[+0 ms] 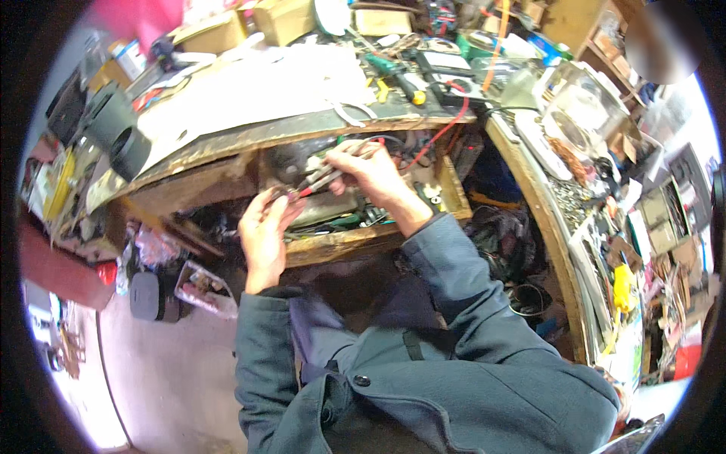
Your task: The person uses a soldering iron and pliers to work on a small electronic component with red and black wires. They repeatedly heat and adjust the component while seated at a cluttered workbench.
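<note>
Your left hand (262, 233) pinches a small dark piece (280, 194), too blurred to identify, above the open brown wooden drawer (340, 248); your right hand (375, 172) pinches a slim grey tool (324, 180) toward it, hands close, probably for steadiness.

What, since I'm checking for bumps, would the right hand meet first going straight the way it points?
Probably the small part pinched by the left hand: the right hand holds a slim tool aimed leftward toward it. Depth is unclear from this one view.
</note>
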`<action>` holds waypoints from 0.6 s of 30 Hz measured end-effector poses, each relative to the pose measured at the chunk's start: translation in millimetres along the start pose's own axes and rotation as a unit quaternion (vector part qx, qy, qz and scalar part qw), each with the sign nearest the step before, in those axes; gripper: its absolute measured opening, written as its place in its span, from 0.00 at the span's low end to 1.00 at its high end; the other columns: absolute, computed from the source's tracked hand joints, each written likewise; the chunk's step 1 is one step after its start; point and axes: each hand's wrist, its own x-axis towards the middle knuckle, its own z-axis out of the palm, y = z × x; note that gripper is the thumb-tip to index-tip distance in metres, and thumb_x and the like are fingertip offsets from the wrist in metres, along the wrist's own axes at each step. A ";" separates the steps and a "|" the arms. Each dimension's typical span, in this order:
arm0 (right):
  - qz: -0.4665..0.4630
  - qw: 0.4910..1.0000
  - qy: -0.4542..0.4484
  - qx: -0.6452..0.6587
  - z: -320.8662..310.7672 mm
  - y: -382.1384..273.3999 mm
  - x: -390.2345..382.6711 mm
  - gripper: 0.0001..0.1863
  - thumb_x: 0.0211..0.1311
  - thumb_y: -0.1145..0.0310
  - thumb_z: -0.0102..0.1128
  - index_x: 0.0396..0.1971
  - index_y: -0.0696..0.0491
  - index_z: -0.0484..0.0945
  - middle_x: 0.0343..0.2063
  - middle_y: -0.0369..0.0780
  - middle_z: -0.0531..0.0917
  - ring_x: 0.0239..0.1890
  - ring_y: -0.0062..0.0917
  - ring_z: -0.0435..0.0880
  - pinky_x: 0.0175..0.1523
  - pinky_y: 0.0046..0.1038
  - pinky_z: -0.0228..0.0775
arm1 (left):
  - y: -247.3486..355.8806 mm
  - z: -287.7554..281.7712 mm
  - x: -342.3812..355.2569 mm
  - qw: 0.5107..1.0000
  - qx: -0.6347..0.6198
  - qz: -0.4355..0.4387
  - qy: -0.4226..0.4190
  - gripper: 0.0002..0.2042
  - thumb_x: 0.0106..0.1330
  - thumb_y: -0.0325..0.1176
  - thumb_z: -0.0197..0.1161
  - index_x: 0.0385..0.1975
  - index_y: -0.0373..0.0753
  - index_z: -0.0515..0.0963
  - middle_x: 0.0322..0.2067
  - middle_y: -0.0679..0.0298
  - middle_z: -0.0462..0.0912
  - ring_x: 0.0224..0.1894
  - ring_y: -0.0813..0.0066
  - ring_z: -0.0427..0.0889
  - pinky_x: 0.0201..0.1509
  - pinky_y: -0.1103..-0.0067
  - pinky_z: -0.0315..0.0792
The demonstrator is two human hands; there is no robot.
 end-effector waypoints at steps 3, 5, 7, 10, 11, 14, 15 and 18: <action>-0.010 1.000 0.009 0.004 1.7 2.8 0.6 0.09 0.68 0.67 0.63 0.36 0.59 0.81 0.27 0.40 0.85 0.22 0.20 0.82 0.27 0.22 0.77 | 0.8 1.9 -1.1 1.000 0.002 0.004 0.006 0.10 0.71 0.25 0.58 0.49 0.28 0.75 0.44 0.50 0.85 0.45 0.56 0.87 0.55 0.66 0.81; -0.012 1.000 0.015 0.005 2.0 3.6 -0.7 0.10 0.67 0.67 0.64 0.36 0.60 0.81 0.28 0.40 0.86 0.23 0.18 0.82 0.27 0.21 0.78 | -0.8 0.1 -1.3 1.000 -0.003 0.016 -0.002 0.09 0.71 0.25 0.59 0.48 0.29 0.75 0.43 0.51 0.85 0.45 0.57 0.88 0.54 0.67 0.81; -0.016 1.000 0.017 0.011 2.4 4.0 -1.7 0.09 0.68 0.67 0.63 0.38 0.60 0.81 0.29 0.40 0.86 0.23 0.19 0.82 0.27 0.21 0.77 | -1.2 0.7 -2.2 1.000 0.003 0.017 0.009 0.09 0.71 0.24 0.60 0.47 0.29 0.75 0.42 0.52 0.85 0.44 0.58 0.88 0.54 0.67 0.81; -0.015 1.000 0.001 0.014 5.0 4.9 0.1 0.10 0.68 0.67 0.63 0.38 0.60 0.81 0.30 0.40 0.86 0.23 0.19 0.82 0.27 0.21 0.78 | 2.1 0.6 -4.0 1.000 0.012 0.018 0.019 0.09 0.70 0.24 0.60 0.47 0.28 0.76 0.41 0.53 0.85 0.44 0.59 0.88 0.54 0.68 0.82; -0.014 1.000 0.000 0.010 5.8 3.3 -1.0 0.10 0.68 0.67 0.63 0.38 0.59 0.81 0.29 0.39 0.86 0.24 0.18 0.82 0.28 0.21 0.78 | 3.5 1.1 -4.9 0.999 0.015 0.017 0.023 0.09 0.70 0.23 0.61 0.47 0.28 0.76 0.41 0.53 0.85 0.44 0.59 0.88 0.54 0.68 0.82; -0.004 1.000 0.003 0.008 5.0 3.3 -1.1 0.10 0.68 0.67 0.63 0.38 0.59 0.81 0.29 0.39 0.86 0.24 0.18 0.82 0.28 0.21 0.78 | 2.2 3.4 -4.6 0.999 0.022 0.023 0.025 0.09 0.70 0.24 0.61 0.47 0.28 0.76 0.42 0.54 0.85 0.44 0.60 0.88 0.54 0.69 0.82; -0.009 1.000 0.000 0.004 4.4 3.8 -0.8 0.10 0.68 0.66 0.63 0.37 0.59 0.82 0.29 0.38 0.86 0.24 0.18 0.82 0.28 0.21 0.78 | 1.2 2.9 -4.1 0.999 0.019 0.020 0.022 0.09 0.70 0.23 0.61 0.46 0.28 0.76 0.42 0.54 0.84 0.44 0.61 0.87 0.54 0.69 0.81; -0.012 1.000 -0.006 -0.001 1.8 6.3 0.8 0.10 0.68 0.66 0.63 0.37 0.58 0.82 0.28 0.38 0.86 0.23 0.18 0.82 0.28 0.21 0.78 | 2.9 4.7 -4.9 0.999 0.021 0.014 0.025 0.09 0.70 0.23 0.61 0.46 0.28 0.76 0.42 0.54 0.84 0.44 0.60 0.87 0.54 0.69 0.81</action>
